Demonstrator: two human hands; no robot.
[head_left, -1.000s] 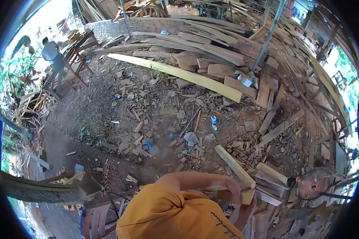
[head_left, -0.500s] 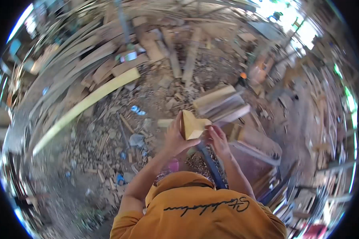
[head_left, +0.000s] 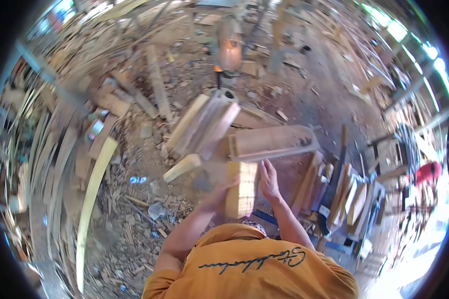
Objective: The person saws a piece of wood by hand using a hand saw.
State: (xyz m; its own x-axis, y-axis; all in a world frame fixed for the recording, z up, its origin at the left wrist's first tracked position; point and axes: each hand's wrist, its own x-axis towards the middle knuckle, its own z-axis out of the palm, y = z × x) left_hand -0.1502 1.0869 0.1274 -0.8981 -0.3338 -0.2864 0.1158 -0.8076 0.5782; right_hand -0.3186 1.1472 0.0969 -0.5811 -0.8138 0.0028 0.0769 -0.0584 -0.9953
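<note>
Head view: left hand (head_left: pixel 218 195) and right hand (head_left: pixel 268 179) clamped on wood block (head_left: pixel 241 188), stacked planks (head_left: pixel 204 124) just beyond grip; best kept level, both palms squeezing evenly

1. A wooden block (head_left: pixel 241 188) sits between my left hand (head_left: pixel 217 197) and right hand (head_left: pixel 268 179).
2. Stacked planks (head_left: pixel 204 124) lie ahead, a box (head_left: pixel 272 142) to their right.
3. A long board (head_left: pixel 92 199) lies far left on the ground.

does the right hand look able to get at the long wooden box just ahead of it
Probably yes. The right hand rests on the wood block, and the long wooden box lies just beyond its fingertips with nothing visible between them.
</note>
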